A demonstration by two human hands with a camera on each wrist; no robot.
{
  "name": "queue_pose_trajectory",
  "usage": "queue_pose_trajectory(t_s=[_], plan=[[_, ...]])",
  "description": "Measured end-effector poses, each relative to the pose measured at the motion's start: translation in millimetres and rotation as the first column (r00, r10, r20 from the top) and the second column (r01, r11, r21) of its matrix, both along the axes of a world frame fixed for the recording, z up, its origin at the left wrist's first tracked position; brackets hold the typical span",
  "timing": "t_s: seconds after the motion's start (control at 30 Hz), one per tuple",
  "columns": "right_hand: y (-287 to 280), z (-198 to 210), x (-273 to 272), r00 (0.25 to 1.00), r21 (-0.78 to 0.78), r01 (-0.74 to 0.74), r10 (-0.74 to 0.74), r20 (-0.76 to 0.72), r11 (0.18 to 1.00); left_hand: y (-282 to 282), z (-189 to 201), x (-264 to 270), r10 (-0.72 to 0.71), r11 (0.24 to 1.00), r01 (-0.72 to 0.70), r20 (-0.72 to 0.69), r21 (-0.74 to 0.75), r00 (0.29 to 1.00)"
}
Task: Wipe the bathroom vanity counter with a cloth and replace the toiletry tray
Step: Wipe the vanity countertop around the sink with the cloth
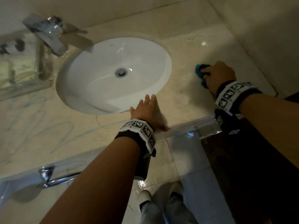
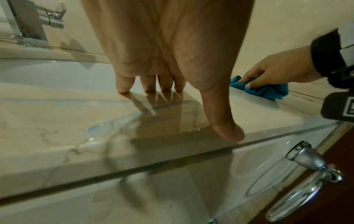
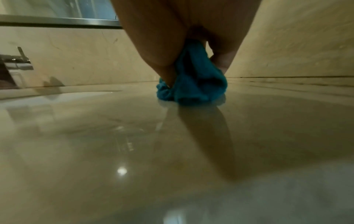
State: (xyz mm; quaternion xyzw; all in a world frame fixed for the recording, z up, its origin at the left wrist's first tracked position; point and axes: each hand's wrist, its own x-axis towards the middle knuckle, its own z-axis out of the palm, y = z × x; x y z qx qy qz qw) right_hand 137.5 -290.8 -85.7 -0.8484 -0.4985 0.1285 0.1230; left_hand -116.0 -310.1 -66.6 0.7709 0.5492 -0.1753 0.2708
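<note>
a teal cloth (image 1: 200,73) at three o'clock on a cream, veined marble counter (image 1: 186,97) streaked with blue scribbles at eight o'clock; a white basin (image 1: 137,65), a chrome tap (image 1: 47,34), and black-and-white checked wristbands (image 1: 140,130).

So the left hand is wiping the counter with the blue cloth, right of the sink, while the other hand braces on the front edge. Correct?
Wrong hand: the head view shows the right hand gripping the blue cloth; the left hand braces.
</note>
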Motion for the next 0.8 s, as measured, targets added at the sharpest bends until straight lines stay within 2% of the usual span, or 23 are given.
queue_pose_trajectory(t_s=[0.1, 0.17, 0.23, 0.3, 0.37, 0.43, 0.5, 0.57, 0.63, 0.67, 0.73, 0.8], plan=[[-8.3, 0.9, -30.4, 0.995, 0.002, 0.009, -0.009, -0.098, 1.0, -0.2, -1.0, 1.4, 0.004, 1.0, -0.004, 0.001, 0.015, 1.0], [-27.0, 3.0, -59.9, 0.98, -0.008, -0.126, 0.123, -0.157, 0.992, 0.3, -1.4, 1.7, 0.013, 1.0, -0.013, 0.009, 0.028, 1.0], [-52.1, 4.7, -88.6, 0.929, 0.008, -0.275, 0.268, -0.257, 0.961, -0.1, -1.0, 1.8, 0.018, 0.999, -0.018, 0.009, 0.037, 1.0], [-76.0, 11.7, -108.1, 0.875, -0.003, -0.411, 0.393, -0.283, 0.912, 0.2, -2.7, 0.9, 0.02, 0.999, -0.02, 0.015, 0.039, 1.0], [-76.4, 7.4, -95.6, 0.864, 0.034, -0.389, 0.378, -0.331, 0.921, 0.5, -3.2, -1.4, 0.019, 0.999, -0.02, 0.027, 0.036, 0.999], [-61.8, -2.6, -63.4, 0.924, 0.015, -0.312, 0.307, -0.228, 0.95, 1.1, -2.9, -1.1, 0.012, 1.0, -0.013, 0.028, 0.028, 1.0], [-49.4, -8.4, -22.6, 0.976, 0.038, -0.13, 0.135, -0.171, 0.991, 0.9, -2.7, -0.4, 0.007, 0.999, -0.008, 0.023, 0.036, 1.0], [-47.0, -7.6, 1.2, 0.988, 0.043, 0.032, -0.025, -0.154, 0.999, 0.6, -2.3, 0.5, 0.009, 0.999, -0.01, 0.02, 0.042, 1.0], [-52.7, -5.2, 1.7, 0.99, 0.028, 0.08, -0.076, -0.123, 0.996, 0.7, -2.7, 1.2, 0.006, 0.999, -0.007, 0.016, 0.038, 1.0], [-58.2, -0.7, -7.2, 0.997, -0.003, 0.041, -0.041, -0.068, 0.999, 0.7, -2.6, 0.7, 0.007, 0.999, -0.007, 0.015, 0.033, 1.0], [-74.2, 7.4, -39.3, 0.991, -0.033, -0.127, 0.128, 0.043, 0.991, 0.7, -1.4, 0.0, 0.013, 1.0, -0.014, 0.023, 0.026, 1.0], [-91.3, 11.3, -76.5, 0.964, -0.053, -0.262, 0.264, 0.036, 0.963, 0.7, -0.5, -0.7, 0.006, 0.999, -0.007, 0.026, 0.031, 1.0]])
